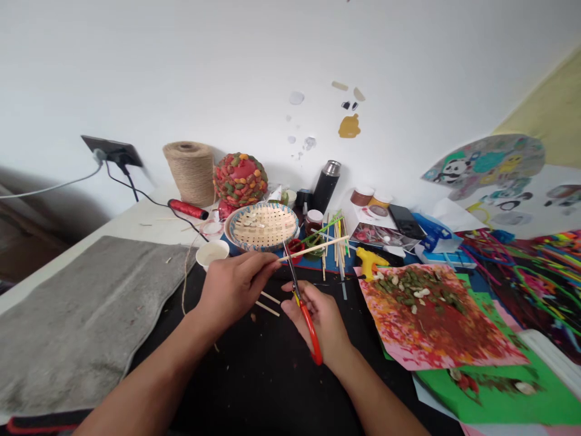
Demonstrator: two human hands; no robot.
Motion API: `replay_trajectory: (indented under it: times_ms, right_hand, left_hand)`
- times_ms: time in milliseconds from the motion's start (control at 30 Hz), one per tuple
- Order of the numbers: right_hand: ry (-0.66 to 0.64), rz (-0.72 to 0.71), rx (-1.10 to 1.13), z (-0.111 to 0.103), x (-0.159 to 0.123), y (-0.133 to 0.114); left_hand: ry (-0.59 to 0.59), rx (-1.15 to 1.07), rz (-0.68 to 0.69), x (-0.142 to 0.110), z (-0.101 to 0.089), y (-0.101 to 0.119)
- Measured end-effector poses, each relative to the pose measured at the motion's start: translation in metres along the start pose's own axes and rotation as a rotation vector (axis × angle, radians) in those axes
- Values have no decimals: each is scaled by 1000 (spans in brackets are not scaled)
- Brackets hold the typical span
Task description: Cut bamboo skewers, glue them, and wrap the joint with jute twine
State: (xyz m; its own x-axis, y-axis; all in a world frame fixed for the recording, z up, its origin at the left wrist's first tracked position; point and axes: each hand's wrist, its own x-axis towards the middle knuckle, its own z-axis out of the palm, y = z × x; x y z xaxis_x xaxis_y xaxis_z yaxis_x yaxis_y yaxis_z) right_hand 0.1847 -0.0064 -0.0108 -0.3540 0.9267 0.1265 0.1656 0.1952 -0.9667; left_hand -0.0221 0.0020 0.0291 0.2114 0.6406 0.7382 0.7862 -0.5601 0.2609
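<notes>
In the middle of the view my left hand (238, 278) pinches one end of a thin pale wooden stick (324, 244), which points up to the right. My right hand (320, 318) is closed on red-handled scissors (307, 315). The scissor blades cross the stick just right of my left fingertips; whether they have cut into it I cannot tell. Two short stick pieces (267, 307) lie on the black mat between my hands. Behind them sits a woven basket (263, 245) with a blue-laced rim, holding small pale pieces. A white paper cup (212, 254) stands left of it.
A twine spool (190, 175), a seed-covered ball (240, 180) and a black flask (325, 186) line the wall. Several loose sticks (338, 242) and a yellow glue gun (370, 261) lie right of centre. Painted paper (436, 327) covers the right side, a grey cloth (91, 315) the left.
</notes>
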Motion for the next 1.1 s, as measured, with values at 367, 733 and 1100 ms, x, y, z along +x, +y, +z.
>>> replay_trajectory:
  times_ms: [367, 733, 1100]
  right_hand:
    - [-5, 4, -1, 0, 0, 1]
    - [41, -74, -152, -1, -2, -1]
    - [66, -141, -326, 0, -3, -3]
  left_hand:
    - [0, -7, -1, 0, 0, 0]
    - [-9, 58, -5, -2, 2, 0]
    - [-69, -2, 2, -3, -3, -2]
